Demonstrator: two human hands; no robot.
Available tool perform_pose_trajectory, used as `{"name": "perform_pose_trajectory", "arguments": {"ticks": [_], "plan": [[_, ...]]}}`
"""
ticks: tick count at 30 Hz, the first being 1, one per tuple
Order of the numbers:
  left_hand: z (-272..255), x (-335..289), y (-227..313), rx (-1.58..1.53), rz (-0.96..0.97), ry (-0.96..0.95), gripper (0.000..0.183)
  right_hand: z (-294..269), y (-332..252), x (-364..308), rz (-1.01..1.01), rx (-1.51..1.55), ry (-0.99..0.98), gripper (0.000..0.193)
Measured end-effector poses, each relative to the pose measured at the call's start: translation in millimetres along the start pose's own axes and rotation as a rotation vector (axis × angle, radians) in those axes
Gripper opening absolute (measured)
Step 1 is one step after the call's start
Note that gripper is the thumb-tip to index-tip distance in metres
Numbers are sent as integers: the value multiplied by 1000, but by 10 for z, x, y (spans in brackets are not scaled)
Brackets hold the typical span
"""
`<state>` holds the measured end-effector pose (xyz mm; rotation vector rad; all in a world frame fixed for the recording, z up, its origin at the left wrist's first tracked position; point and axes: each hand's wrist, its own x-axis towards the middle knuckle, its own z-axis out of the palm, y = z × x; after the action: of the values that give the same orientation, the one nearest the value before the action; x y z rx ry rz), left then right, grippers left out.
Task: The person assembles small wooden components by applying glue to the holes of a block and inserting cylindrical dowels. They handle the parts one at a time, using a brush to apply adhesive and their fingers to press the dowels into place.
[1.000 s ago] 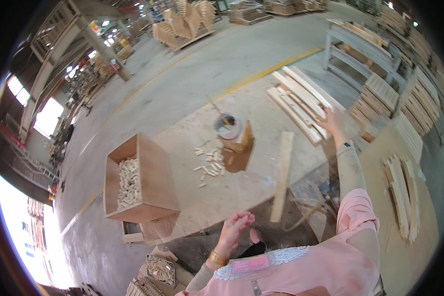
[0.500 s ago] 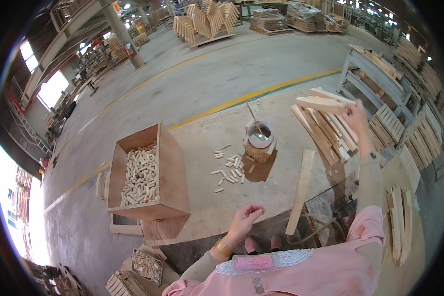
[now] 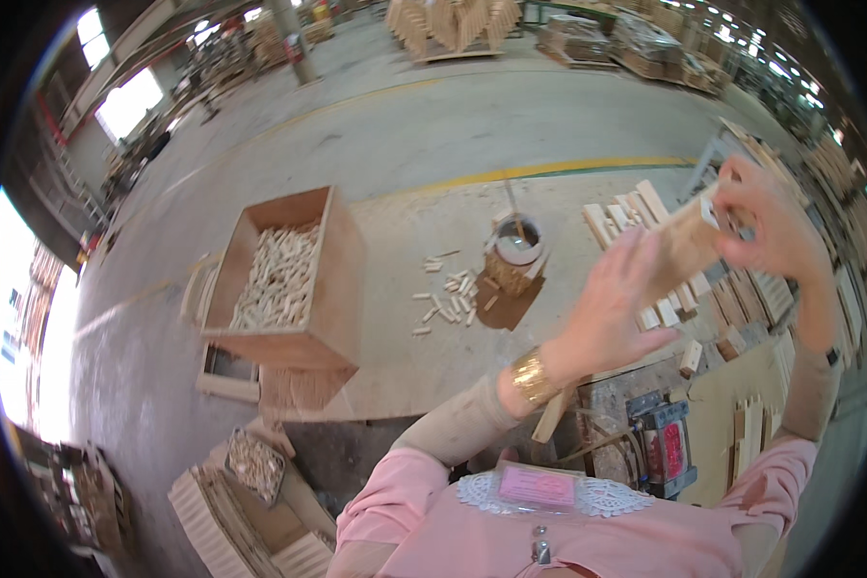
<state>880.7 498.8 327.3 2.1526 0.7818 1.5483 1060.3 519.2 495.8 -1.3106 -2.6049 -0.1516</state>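
Note:
Raised at the right, my right hand (image 3: 771,217) pinches the end of a pale wooden piece (image 3: 684,249) between thumb and fingers. My left hand (image 3: 597,313) is open beside the piece's other end, fingers stretched and thumb apart; whether it touches the wood I cannot tell. Beneath both hands lie several pale wooden strips (image 3: 657,202) on the table, partly hidden by them. Left of my left hand stands a round pot (image 3: 518,255) with a thin stick leaning in it. Loose wooden dowels (image 3: 458,301) are scattered left of the pot.
An open wooden box (image 3: 349,289) full of dowels stands at the table's left. A smaller tray of dowels (image 3: 256,466) sits lower left. By the table's near edge at right is a metal device with red parts (image 3: 665,448). A wooden strip (image 3: 552,416) overhangs the near edge.
My right hand has come nearer with the wooden piece. My left hand has risen to the right towards it, its fingers now stretched out. The view has shifted.

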Motion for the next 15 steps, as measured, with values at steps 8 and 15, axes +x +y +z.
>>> {"name": "perform_pose_trajectory", "arguments": {"ticks": [8,15], "plan": [[-309,-591,6,-107,-170,293,62,541,-491,260,-342,422,-174,29],[-1120,-857,-135,-308,-323,711,37,1175,-1000,747,-396,637,-167,33]]}}
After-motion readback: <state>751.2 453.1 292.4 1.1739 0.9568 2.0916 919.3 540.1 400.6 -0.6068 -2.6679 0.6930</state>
